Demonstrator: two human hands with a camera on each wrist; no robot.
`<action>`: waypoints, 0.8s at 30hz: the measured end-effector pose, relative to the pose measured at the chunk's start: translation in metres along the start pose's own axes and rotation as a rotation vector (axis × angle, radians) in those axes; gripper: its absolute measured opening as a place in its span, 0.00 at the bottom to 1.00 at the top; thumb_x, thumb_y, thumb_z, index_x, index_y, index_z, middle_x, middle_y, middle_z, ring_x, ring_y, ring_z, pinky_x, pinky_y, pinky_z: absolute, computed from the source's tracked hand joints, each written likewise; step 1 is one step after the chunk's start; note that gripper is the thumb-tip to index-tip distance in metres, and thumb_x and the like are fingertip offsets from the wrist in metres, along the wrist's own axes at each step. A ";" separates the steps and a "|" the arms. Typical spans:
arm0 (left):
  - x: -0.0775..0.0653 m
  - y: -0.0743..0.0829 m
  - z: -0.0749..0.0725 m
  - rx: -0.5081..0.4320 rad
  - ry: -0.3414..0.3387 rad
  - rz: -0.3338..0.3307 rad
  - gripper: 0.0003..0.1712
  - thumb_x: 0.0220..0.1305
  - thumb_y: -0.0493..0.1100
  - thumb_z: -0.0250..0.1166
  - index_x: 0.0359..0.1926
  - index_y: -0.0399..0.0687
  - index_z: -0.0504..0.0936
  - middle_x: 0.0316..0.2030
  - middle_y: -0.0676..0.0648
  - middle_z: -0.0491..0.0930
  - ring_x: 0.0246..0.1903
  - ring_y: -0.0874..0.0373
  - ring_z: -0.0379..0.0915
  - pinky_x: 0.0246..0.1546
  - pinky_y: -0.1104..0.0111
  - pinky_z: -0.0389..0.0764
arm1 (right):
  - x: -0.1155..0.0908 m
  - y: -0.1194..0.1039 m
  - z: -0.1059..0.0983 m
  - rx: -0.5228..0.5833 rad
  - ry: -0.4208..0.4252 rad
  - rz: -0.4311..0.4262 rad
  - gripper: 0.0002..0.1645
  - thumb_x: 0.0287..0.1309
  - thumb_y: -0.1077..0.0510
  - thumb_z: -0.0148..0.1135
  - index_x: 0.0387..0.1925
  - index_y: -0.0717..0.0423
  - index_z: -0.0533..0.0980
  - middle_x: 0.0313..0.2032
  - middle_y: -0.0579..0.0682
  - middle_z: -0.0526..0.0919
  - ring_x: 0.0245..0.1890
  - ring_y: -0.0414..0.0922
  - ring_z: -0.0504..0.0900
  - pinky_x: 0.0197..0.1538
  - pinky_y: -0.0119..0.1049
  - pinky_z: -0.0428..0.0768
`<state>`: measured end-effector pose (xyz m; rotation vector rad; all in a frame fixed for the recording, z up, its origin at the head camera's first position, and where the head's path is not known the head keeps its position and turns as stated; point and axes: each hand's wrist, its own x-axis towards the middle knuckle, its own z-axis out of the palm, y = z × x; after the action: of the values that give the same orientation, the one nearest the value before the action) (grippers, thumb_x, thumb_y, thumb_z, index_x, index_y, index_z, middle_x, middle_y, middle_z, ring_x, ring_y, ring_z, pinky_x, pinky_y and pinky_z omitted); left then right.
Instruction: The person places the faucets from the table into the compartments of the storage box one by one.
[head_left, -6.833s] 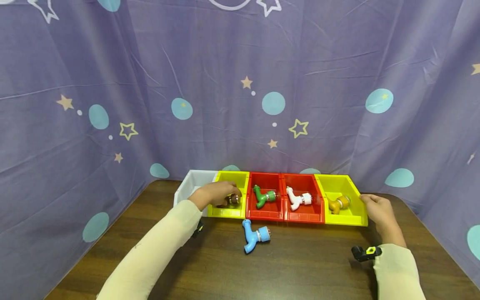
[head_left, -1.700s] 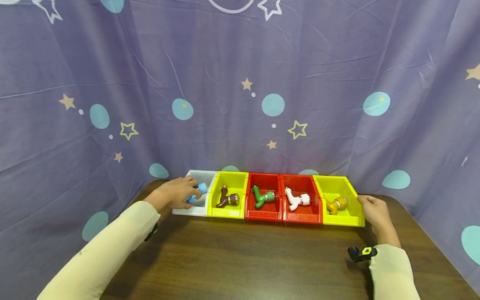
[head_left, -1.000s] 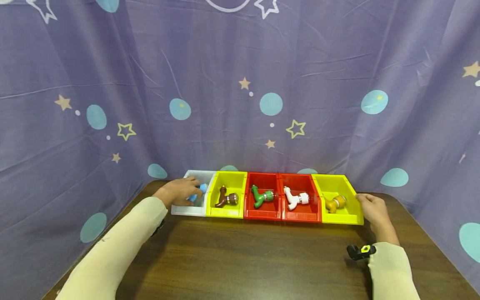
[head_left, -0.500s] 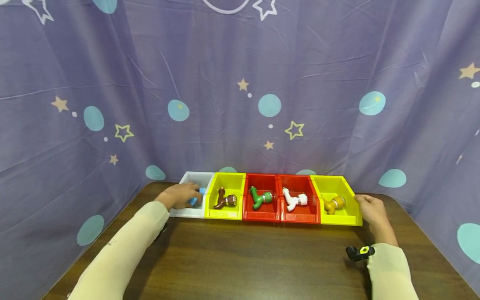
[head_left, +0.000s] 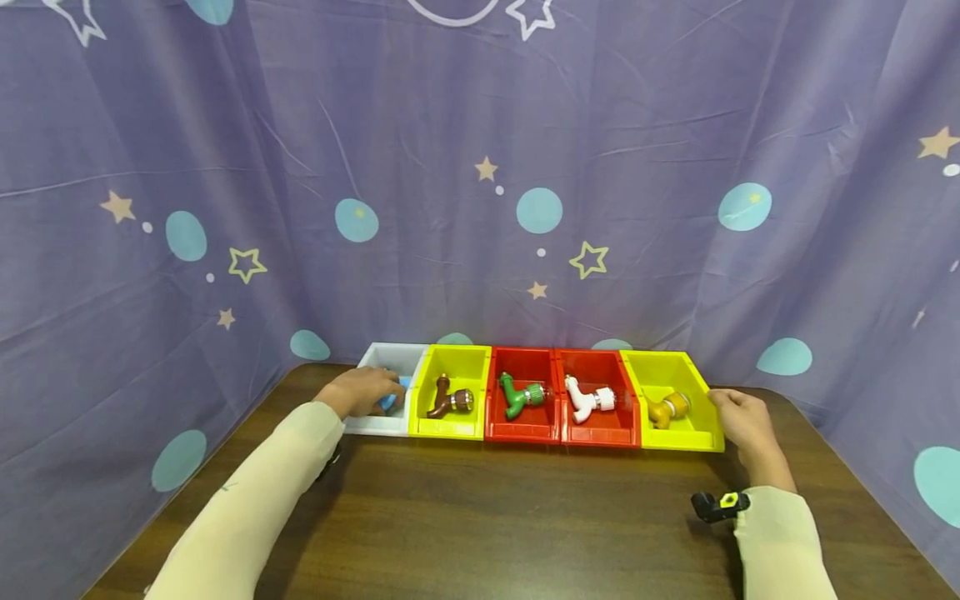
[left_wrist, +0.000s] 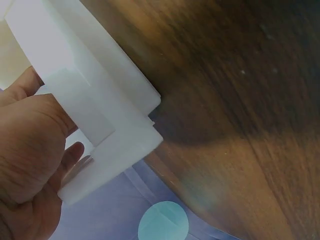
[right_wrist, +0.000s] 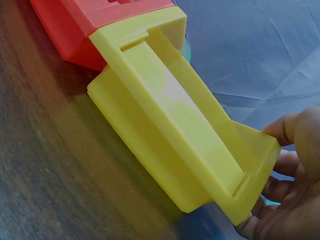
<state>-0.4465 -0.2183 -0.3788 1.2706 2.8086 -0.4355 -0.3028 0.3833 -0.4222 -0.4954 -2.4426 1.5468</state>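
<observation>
In the head view my left hand (head_left: 362, 392) reaches into the white bin (head_left: 375, 427) at the left end of the row. Its fingers curl over a light blue tap (head_left: 387, 402), which they mostly cover; the left wrist view hides the tap behind the bin's wall (left_wrist: 95, 95). At the other end, my right hand (head_left: 746, 421) grips the outer side wall of a yellow bin (head_left: 686, 438), thumb and fingers at its edge in the right wrist view. Inside that bin lies a mustard-yellow tap (head_left: 667, 408).
Between the end bins stand a yellow bin (head_left: 448, 429) with a brown tap (head_left: 452, 400), a red bin (head_left: 522, 432) with a green tap (head_left: 521, 396), and a red bin (head_left: 600, 435) with a white tap (head_left: 588, 400). A curtain (head_left: 480, 167) hangs behind the wooden table (head_left: 510, 517).
The blue tap, earlier on the table in front of the bins, has gone into the white bin with my left hand, which has since sunk lower. My right hand stays on the yellow bin.
</observation>
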 end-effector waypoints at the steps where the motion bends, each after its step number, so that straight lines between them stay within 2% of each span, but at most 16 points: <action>1: 0.000 0.000 0.000 -0.002 -0.004 -0.002 0.11 0.62 0.42 0.74 0.41 0.62 0.82 0.42 0.51 0.78 0.43 0.52 0.77 0.49 0.54 0.79 | 0.000 -0.001 0.000 -0.002 0.000 -0.002 0.37 0.78 0.46 0.39 0.69 0.75 0.64 0.67 0.73 0.66 0.61 0.63 0.71 0.62 0.57 0.72; 9: -0.003 0.001 -0.005 -0.021 -0.022 -0.011 0.11 0.62 0.39 0.73 0.41 0.61 0.84 0.42 0.49 0.81 0.41 0.53 0.76 0.48 0.54 0.79 | 0.001 -0.006 0.002 -0.006 -0.004 0.002 0.39 0.78 0.45 0.39 0.70 0.75 0.63 0.68 0.74 0.64 0.64 0.65 0.68 0.66 0.61 0.68; 14: -0.006 0.003 -0.007 -0.077 -0.006 -0.025 0.12 0.62 0.39 0.74 0.44 0.60 0.86 0.43 0.49 0.83 0.43 0.53 0.77 0.50 0.54 0.79 | 0.001 -0.008 0.001 -0.088 0.039 -0.040 0.40 0.78 0.41 0.40 0.68 0.75 0.66 0.66 0.75 0.68 0.63 0.67 0.69 0.64 0.62 0.70; 17: -0.007 0.005 -0.010 -0.136 0.021 -0.064 0.13 0.61 0.40 0.75 0.46 0.58 0.86 0.46 0.49 0.83 0.48 0.51 0.79 0.53 0.53 0.79 | 0.000 -0.011 -0.001 -0.191 0.090 -0.088 0.40 0.77 0.40 0.41 0.65 0.73 0.70 0.63 0.74 0.72 0.60 0.68 0.72 0.59 0.61 0.73; 20: -0.009 0.004 -0.012 -0.186 0.044 -0.113 0.13 0.61 0.40 0.75 0.46 0.56 0.86 0.49 0.49 0.84 0.49 0.49 0.79 0.54 0.52 0.79 | -0.002 -0.016 -0.002 -0.303 0.112 -0.177 0.38 0.78 0.41 0.42 0.63 0.73 0.71 0.59 0.75 0.76 0.57 0.70 0.74 0.56 0.62 0.73; 24: -0.010 0.002 -0.015 -0.235 0.131 -0.136 0.09 0.66 0.38 0.71 0.46 0.54 0.87 0.49 0.51 0.85 0.50 0.48 0.81 0.52 0.51 0.80 | -0.006 -0.027 0.001 -0.413 0.110 -0.303 0.38 0.78 0.42 0.44 0.64 0.75 0.70 0.56 0.78 0.75 0.55 0.74 0.70 0.55 0.67 0.65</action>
<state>-0.4367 -0.2205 -0.3639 1.1029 2.9557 -0.0223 -0.3026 0.3694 -0.3983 -0.2471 -2.6039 0.8797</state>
